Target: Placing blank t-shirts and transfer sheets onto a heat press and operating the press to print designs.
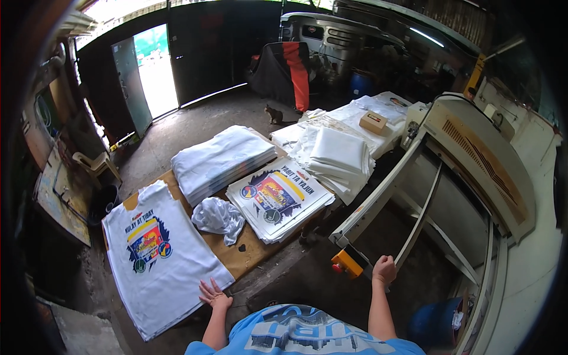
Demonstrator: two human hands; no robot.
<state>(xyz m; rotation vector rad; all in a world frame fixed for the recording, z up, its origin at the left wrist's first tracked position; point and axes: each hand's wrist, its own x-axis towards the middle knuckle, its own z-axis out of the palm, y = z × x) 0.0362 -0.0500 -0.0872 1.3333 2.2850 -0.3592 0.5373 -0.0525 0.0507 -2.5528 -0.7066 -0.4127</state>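
Observation:
My left hand has its fingers spread at the lower right edge of a stack of white T-shirts printed with a colourful design. My right hand is closed around a handle at the front of the large heat press, beside a yellow control box with a red button. Beyond the shirts, on the brown board, lie a crumpled white cloth, a pile of printed sheets and folded white fabric.
More fabric piles and a small box sit behind. A cat sits on the floor near a covered object. A chair, a black bucket and an open door are left; a blue barrel stands low right.

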